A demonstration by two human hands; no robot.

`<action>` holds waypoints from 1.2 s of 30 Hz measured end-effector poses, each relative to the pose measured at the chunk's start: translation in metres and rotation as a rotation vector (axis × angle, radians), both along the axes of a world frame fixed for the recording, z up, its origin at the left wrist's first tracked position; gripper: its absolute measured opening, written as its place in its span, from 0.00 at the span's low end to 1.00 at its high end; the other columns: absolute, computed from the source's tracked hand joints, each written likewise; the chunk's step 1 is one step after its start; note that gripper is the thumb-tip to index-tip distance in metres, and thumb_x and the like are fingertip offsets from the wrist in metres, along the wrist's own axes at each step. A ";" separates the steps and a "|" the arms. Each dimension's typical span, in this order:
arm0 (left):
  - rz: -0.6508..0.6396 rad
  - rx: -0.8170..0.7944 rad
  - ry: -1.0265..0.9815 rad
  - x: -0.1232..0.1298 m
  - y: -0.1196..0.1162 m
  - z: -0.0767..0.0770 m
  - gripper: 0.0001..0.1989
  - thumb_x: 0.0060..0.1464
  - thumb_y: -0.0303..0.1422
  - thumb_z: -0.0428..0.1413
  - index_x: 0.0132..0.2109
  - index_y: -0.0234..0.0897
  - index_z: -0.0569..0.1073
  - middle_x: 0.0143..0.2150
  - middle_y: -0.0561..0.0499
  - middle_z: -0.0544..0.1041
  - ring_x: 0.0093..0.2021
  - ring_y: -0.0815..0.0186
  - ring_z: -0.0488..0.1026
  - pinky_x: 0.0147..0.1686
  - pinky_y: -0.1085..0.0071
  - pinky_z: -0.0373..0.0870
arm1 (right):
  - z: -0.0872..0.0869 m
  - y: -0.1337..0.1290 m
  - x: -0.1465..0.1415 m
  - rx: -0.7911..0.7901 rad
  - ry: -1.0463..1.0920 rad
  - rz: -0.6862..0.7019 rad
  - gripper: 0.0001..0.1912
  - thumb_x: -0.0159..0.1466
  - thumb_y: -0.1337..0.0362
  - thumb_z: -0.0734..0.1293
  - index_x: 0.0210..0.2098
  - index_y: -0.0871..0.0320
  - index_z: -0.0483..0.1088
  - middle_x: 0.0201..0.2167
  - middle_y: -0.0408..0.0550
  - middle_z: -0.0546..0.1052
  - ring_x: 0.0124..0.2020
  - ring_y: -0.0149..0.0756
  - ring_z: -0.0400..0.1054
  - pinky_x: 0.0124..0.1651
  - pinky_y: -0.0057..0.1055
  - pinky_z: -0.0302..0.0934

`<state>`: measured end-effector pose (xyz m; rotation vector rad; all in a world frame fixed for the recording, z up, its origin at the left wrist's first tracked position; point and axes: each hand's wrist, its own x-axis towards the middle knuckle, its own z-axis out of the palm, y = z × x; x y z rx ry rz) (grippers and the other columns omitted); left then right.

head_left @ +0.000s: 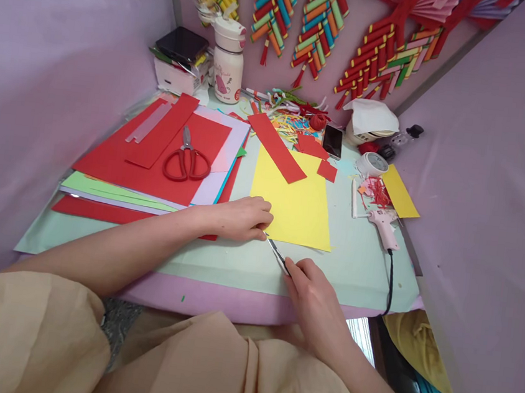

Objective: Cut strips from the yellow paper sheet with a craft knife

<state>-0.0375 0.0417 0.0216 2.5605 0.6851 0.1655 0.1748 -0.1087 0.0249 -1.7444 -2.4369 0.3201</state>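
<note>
A yellow paper sheet (296, 206) lies on the table in front of me. My left hand (248, 219) is at its lower left corner, fingers closed on the paper's edge. A slim craft knife (277, 254) is in my right hand (306, 281), its blade pointing up and left to the spot beside my left fingertips. Across the top of the yellow sheet lies a red paper strip (277, 148), with a small red piece (327, 171) at the right.
Red-handled scissors (187, 162) rest on stacked coloured paper (152, 177) at the left. Behind are a bottle (227, 71), paper scraps (293, 121) and a phone (332, 141). A glue gun (385, 229) with a black cord lies right, near a tape roll (372, 163).
</note>
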 end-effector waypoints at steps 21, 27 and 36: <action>0.103 -0.100 0.108 -0.004 0.002 0.007 0.12 0.55 0.35 0.62 0.32 0.36 0.66 0.38 0.48 0.66 0.43 0.59 0.63 0.41 0.69 0.58 | -0.007 0.011 0.014 0.015 -0.007 -0.037 0.15 0.68 0.71 0.58 0.52 0.59 0.69 0.38 0.51 0.70 0.40 0.40 0.65 0.39 0.34 0.62; 0.108 -0.103 0.096 -0.004 0.001 0.005 0.12 0.55 0.35 0.61 0.32 0.37 0.65 0.38 0.48 0.66 0.43 0.59 0.63 0.40 0.69 0.58 | -0.002 0.004 0.010 -0.034 -0.012 -0.021 0.18 0.67 0.73 0.58 0.55 0.60 0.66 0.38 0.51 0.69 0.38 0.39 0.63 0.38 0.33 0.61; 0.109 -0.094 0.095 -0.004 0.001 0.005 0.13 0.55 0.35 0.62 0.32 0.37 0.65 0.38 0.48 0.66 0.43 0.59 0.63 0.41 0.68 0.58 | 0.005 -0.001 0.001 -0.059 0.001 0.001 0.15 0.68 0.73 0.56 0.51 0.58 0.66 0.37 0.48 0.68 0.36 0.37 0.62 0.37 0.32 0.60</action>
